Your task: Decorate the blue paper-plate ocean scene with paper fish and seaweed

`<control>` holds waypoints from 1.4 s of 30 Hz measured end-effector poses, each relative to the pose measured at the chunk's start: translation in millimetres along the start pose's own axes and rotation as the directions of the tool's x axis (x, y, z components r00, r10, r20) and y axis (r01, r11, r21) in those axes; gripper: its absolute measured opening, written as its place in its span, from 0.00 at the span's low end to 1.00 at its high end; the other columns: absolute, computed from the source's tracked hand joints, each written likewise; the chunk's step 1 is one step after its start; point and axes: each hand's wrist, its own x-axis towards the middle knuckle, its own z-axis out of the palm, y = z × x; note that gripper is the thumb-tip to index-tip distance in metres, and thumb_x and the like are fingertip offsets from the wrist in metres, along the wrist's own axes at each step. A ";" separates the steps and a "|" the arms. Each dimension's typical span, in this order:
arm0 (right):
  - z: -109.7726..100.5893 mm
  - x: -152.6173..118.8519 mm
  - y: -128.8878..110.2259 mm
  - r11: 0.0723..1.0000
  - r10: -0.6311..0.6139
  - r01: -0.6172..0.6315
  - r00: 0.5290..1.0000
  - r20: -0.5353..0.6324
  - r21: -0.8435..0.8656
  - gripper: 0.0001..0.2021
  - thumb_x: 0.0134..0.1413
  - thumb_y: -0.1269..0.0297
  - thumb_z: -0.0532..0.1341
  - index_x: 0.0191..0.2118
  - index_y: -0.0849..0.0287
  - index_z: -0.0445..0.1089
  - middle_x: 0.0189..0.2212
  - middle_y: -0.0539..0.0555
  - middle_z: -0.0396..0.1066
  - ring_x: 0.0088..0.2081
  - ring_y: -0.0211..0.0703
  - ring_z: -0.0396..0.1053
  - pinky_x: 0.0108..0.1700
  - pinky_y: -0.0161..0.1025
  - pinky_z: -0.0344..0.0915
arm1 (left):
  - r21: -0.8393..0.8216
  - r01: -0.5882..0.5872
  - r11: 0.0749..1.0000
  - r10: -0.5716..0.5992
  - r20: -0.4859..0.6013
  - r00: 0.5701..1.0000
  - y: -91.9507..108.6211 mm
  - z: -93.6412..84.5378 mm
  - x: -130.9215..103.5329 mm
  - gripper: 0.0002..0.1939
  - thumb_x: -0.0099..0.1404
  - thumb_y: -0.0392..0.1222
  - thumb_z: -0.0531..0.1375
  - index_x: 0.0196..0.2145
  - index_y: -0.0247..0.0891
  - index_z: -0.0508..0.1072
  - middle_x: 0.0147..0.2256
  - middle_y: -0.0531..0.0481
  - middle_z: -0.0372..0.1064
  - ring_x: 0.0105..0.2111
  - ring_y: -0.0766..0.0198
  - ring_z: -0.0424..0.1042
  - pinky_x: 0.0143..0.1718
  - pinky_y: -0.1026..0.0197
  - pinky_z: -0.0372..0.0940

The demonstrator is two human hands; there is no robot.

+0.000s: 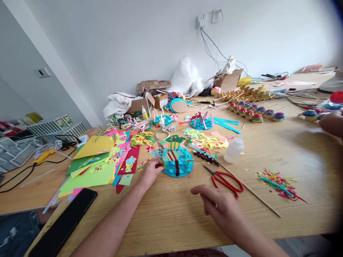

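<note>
A round blue craft base (185,166) with paper fish (171,155) and a dark red fuzzy coil (177,167) sits mid-table. At its left edge, my left hand (152,172) has its fingers pinched on a small green fuzzy piece (163,162). My right hand (214,202) hovers over the table to the right and nearer me, index finger extended, the other fingers curled, and nothing seen in it. Beyond it lie red-handled scissors (227,181) and a long wooden stick (257,193).
Coloured paper sheets (93,178) and a black phone (65,221) lie left. A clear bottle (234,151) stands behind the scissors; paper shreds (278,184) lie right. Painted egg-carton pieces (252,115) are farther back. Another person's hand (332,123) shows at the right edge.
</note>
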 end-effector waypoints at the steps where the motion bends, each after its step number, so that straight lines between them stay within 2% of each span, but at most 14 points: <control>1: 6.8 -0.3 -1.3 0.999 -0.036 0.038 0.997 0.068 -0.035 0.17 0.50 0.72 0.47 0.38 0.59 0.71 0.24 0.54 0.71 0.28 0.40 0.69 0.32 0.34 0.63 | 0.000 -0.001 1.000 0.001 -0.001 1.000 -0.4 0.3 -0.1 0.05 0.49 0.29 0.61 0.20 0.35 0.69 0.23 0.54 0.66 0.27 0.66 0.66 0.32 0.65 0.60; 4: 20.9 1.8 -5.2 0.993 -0.085 0.099 0.976 0.200 -0.062 0.19 0.48 0.77 0.46 0.39 0.60 0.71 0.35 0.56 0.73 0.37 0.41 0.70 0.38 0.33 0.63 | 0.001 -0.006 1.000 0.006 -0.006 1.000 -1.3 1.0 -0.6 0.05 0.49 0.29 0.60 0.20 0.35 0.70 0.23 0.54 0.67 0.27 0.66 0.67 0.32 0.65 0.60; 7: 27.6 4.5 -9.7 0.992 -0.077 0.098 0.967 0.242 -0.076 0.19 0.48 0.78 0.46 0.38 0.60 0.71 0.35 0.56 0.74 0.38 0.41 0.70 0.38 0.33 0.62 | 0.002 -0.013 1.000 0.013 -0.007 1.000 -1.5 1.1 -1.3 0.04 0.49 0.29 0.60 0.20 0.35 0.70 0.23 0.54 0.67 0.27 0.66 0.67 0.33 0.65 0.60; 19: 35.2 7.5 -19.3 0.992 -0.097 0.114 0.964 0.246 -0.056 0.18 0.46 0.80 0.47 0.36 0.61 0.71 0.33 0.55 0.73 0.36 0.40 0.70 0.37 0.32 0.61 | 0.002 -0.011 1.000 0.011 -0.003 1.000 -1.4 1.0 -0.9 0.04 0.49 0.29 0.60 0.21 0.36 0.70 0.24 0.54 0.68 0.28 0.66 0.67 0.33 0.65 0.60; 36: 41.6 3.9 -21.1 0.994 -0.106 0.109 0.967 0.233 -0.001 0.17 0.47 0.80 0.47 0.36 0.60 0.70 0.33 0.54 0.73 0.36 0.38 0.69 0.37 0.30 0.59 | -0.003 0.007 1.000 -0.007 0.002 1.000 2.0 -0.1 -1.2 0.05 0.50 0.27 0.60 0.22 0.34 0.71 0.25 0.54 0.67 0.29 0.66 0.67 0.33 0.65 0.60; 42: 42.9 -3.0 -27.0 0.984 -0.178 0.180 0.951 0.254 0.018 0.16 0.50 0.78 0.48 0.39 0.59 0.70 0.35 0.52 0.73 0.36 0.37 0.69 0.36 0.29 0.59 | -0.005 0.001 1.000 -0.001 -0.003 1.000 1.3 0.0 -1.1 0.05 0.49 0.28 0.60 0.21 0.35 0.70 0.24 0.54 0.68 0.29 0.66 0.67 0.33 0.65 0.60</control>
